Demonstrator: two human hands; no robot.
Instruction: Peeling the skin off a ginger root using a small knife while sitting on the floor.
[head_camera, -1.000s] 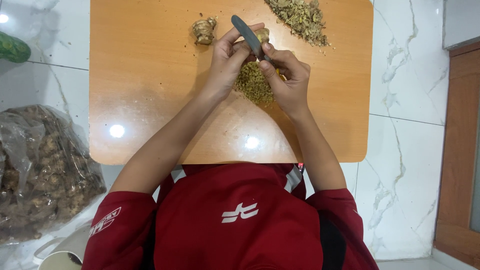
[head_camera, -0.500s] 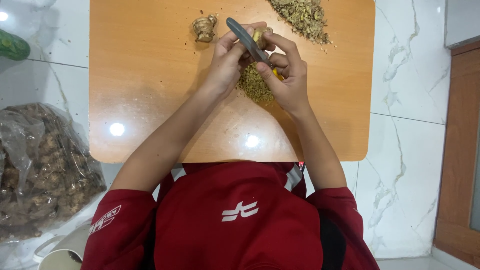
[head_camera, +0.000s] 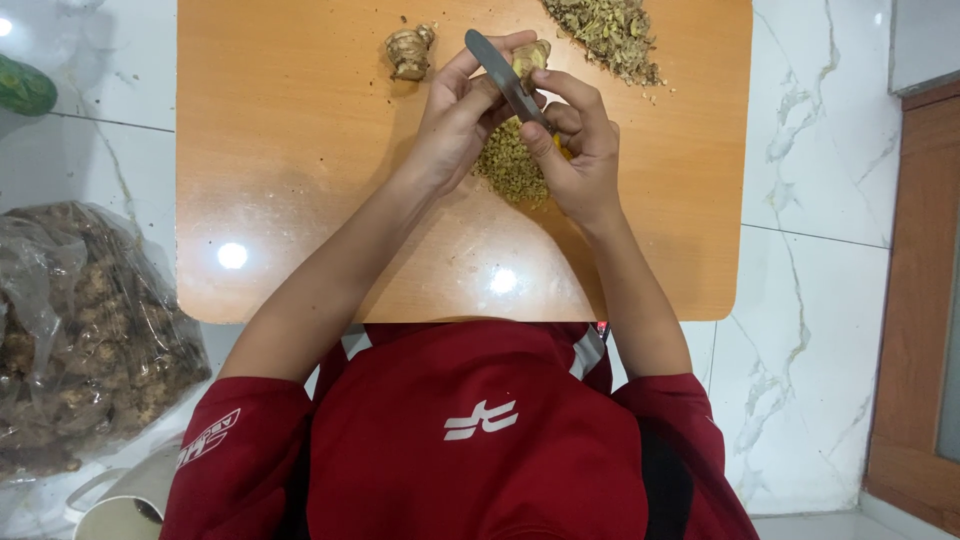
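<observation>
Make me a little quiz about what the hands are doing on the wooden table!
1. True or false: the right hand holds the knife.
2. Which lies apart from both hands, to the left on the wooden table? A) a spoon B) a ginger piece C) a cup
3. Fill in: the left hand holds a knobbly ____ against the blade, above a heap of peelings.

Key: 1 true. 2 B. 3 root.

A knobbly tan ginger root is held above the board, a grey knife blade slanting across it.
</observation>
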